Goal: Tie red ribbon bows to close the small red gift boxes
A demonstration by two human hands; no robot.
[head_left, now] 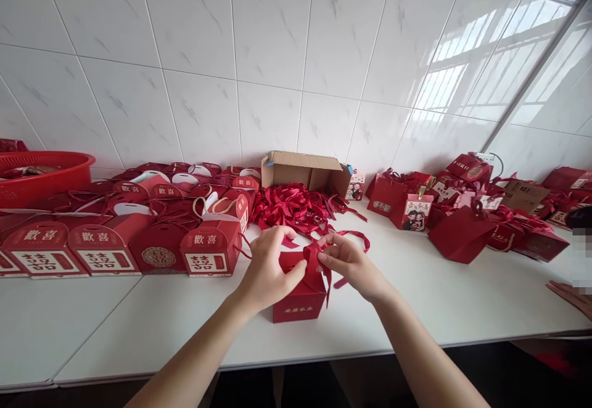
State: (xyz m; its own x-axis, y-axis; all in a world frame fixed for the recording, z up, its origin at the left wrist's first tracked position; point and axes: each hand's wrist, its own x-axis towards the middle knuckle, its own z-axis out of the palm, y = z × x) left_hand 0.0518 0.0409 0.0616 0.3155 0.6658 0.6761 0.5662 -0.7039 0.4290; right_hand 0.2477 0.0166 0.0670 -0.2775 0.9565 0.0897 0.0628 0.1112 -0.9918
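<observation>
A small red gift box [298, 308] with pale lettering on its front stands upright near the table's front edge. Red ribbon [311, 255] is looped at its top, with a loose end hanging down the right side. My left hand [268, 272] curls at the left of the box top, its thumb against the ribbon; its lower fingers are partly hidden. From the right, my right hand [354, 266] pinches the ribbon between thumb and fingers. Another strip of ribbon lies on the table behind my right hand.
Behind the box lies a heap of red ribbons [293, 208] before an open cardboard box [305, 161]. Rows of red gift boxes [208, 251] fill the left, with a red basin [69, 174] beyond. Ribbon-tied boxes [462, 235] crowd the right. Another person's hand [571, 297] rests at the right edge.
</observation>
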